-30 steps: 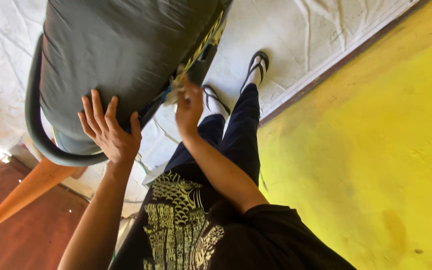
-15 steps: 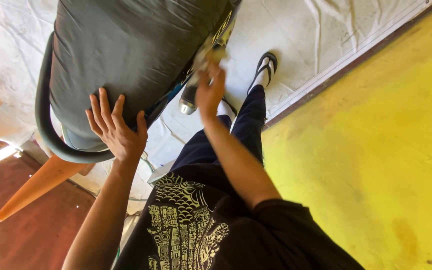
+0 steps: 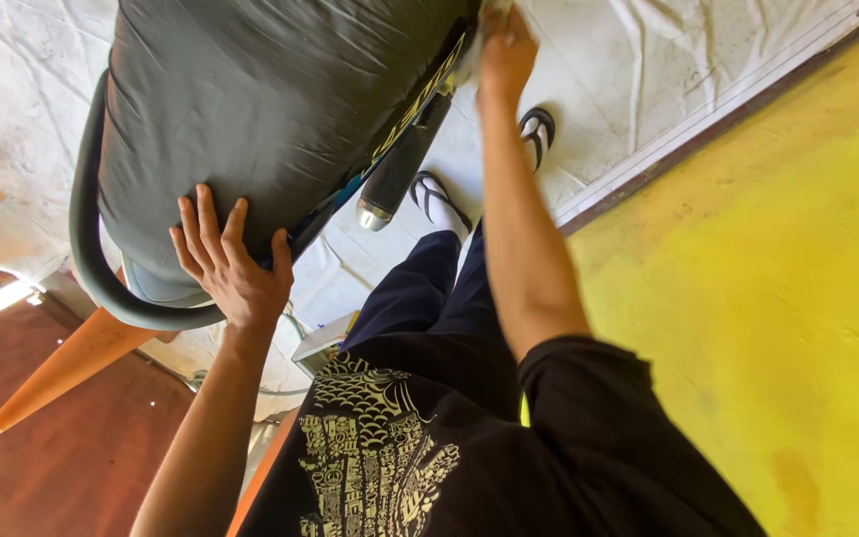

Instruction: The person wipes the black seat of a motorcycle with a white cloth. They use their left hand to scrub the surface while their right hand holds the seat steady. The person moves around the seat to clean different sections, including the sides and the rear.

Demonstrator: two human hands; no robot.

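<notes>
A large grey padded chair part (image 3: 270, 109) with a dark curved rim (image 3: 91, 268) fills the upper left. My left hand (image 3: 231, 268) lies flat on its lower edge, fingers spread, holding nothing. My right hand (image 3: 504, 55) reaches along the chair's right edge at the top of the view. Its fingers are closed over a pale cloth (image 3: 471, 62), which is mostly hidden. A black tube with a metal end (image 3: 395, 179) runs along the underside, between my two arms.
An orange wooden leg (image 3: 72, 363) juts out at the lower left over a red-brown floor. A creased white sheet (image 3: 668, 70) covers the ground beneath. To the right lies yellow floor (image 3: 777, 298). My sandalled feet (image 3: 439, 204) stand on the sheet.
My right hand has slid upward along the chair's right edge, from beside the tube's end to the top of the view. My left hand has stayed pressed on the padding.
</notes>
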